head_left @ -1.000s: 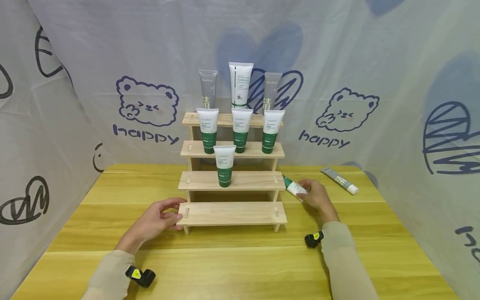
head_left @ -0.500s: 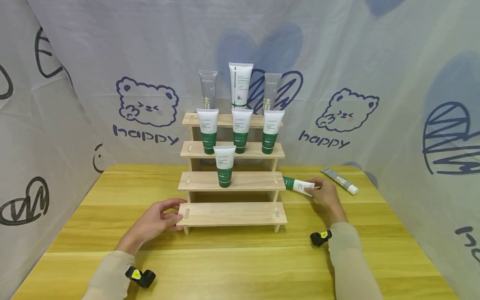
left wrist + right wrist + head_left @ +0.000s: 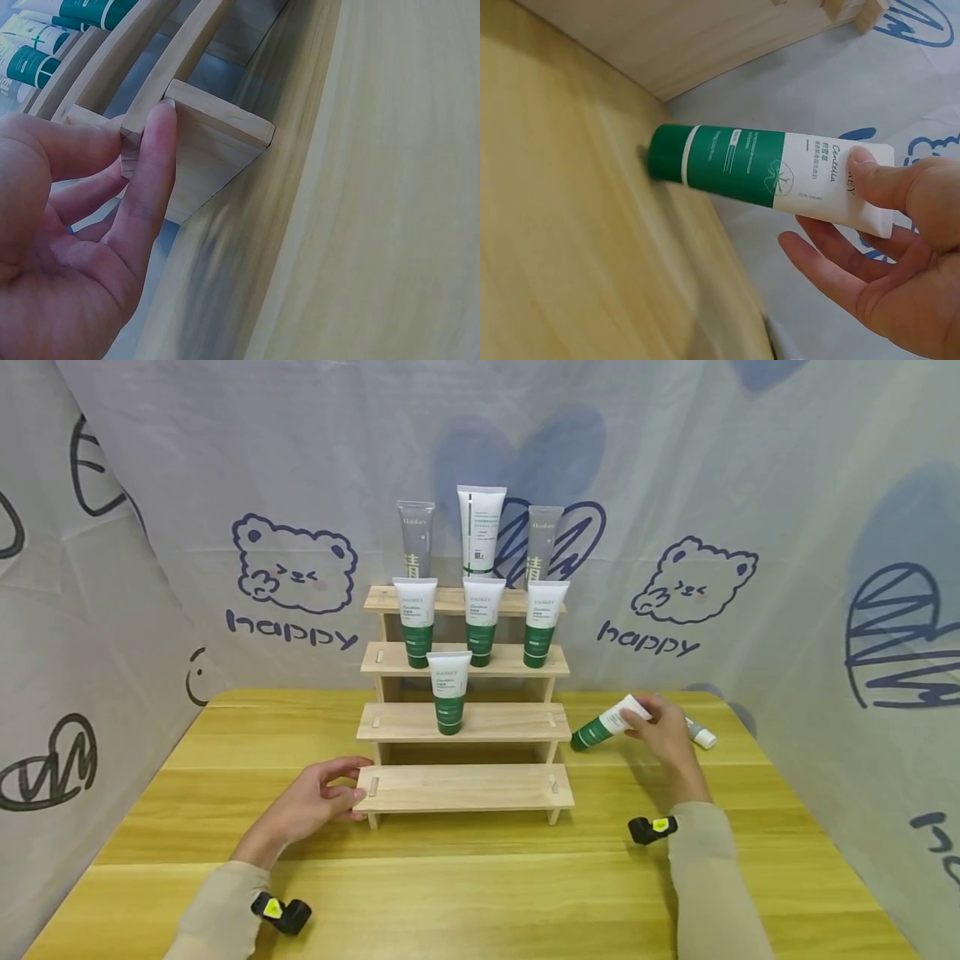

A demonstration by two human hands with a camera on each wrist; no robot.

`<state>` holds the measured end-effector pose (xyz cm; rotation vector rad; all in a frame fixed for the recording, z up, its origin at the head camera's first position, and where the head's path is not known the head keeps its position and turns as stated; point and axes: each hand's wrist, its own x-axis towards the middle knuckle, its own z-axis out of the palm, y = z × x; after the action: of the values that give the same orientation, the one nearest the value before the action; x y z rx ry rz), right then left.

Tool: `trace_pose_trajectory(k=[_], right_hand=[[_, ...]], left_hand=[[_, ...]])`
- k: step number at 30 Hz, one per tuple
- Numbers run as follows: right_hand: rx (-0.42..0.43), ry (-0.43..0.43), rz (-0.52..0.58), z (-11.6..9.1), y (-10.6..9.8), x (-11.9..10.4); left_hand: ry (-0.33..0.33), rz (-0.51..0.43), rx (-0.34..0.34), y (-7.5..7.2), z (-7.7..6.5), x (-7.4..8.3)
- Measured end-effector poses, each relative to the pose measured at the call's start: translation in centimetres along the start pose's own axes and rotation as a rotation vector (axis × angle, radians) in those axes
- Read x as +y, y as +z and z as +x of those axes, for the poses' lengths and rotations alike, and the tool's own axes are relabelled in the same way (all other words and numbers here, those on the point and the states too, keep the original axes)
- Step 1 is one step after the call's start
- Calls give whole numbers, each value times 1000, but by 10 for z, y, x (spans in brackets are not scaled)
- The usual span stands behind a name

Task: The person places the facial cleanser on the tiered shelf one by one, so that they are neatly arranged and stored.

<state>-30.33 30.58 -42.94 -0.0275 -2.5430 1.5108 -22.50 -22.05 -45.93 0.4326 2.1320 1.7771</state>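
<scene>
My right hand pinches a white-and-green tube by its flat white end, to the right of the stepped wooden rack. The tube is tilted, its green cap low and close to the tabletop; whether they touch I cannot tell. At the rack's lowest shelf, my left hand pinches the left end between thumb and fingers, as the left wrist view shows. One white-and-green tube stands alone on the shelf second from the bottom. Three similar tubes are upright one shelf higher.
Two grey tubes and a larger white tube stand on the top shelf. Another grey tube lies on the wooden table, partly hidden behind my right hand. A printed cloth hangs behind and along both sides.
My right hand has moved right and slightly up, turning the tube from lying flat to tilted with its white end raised. The left hand and rack have stayed put.
</scene>
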Motion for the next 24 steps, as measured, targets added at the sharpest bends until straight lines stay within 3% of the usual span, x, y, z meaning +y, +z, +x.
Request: trace_pose_trajectory(k=[11,24], right_hand=[[16,-93,-91,-2,2,-9],[11,-39,-137,-1,8,-5]], left_hand=[[-9,19,12,1,0,2],[2,-4,-7,0,-1,1]])
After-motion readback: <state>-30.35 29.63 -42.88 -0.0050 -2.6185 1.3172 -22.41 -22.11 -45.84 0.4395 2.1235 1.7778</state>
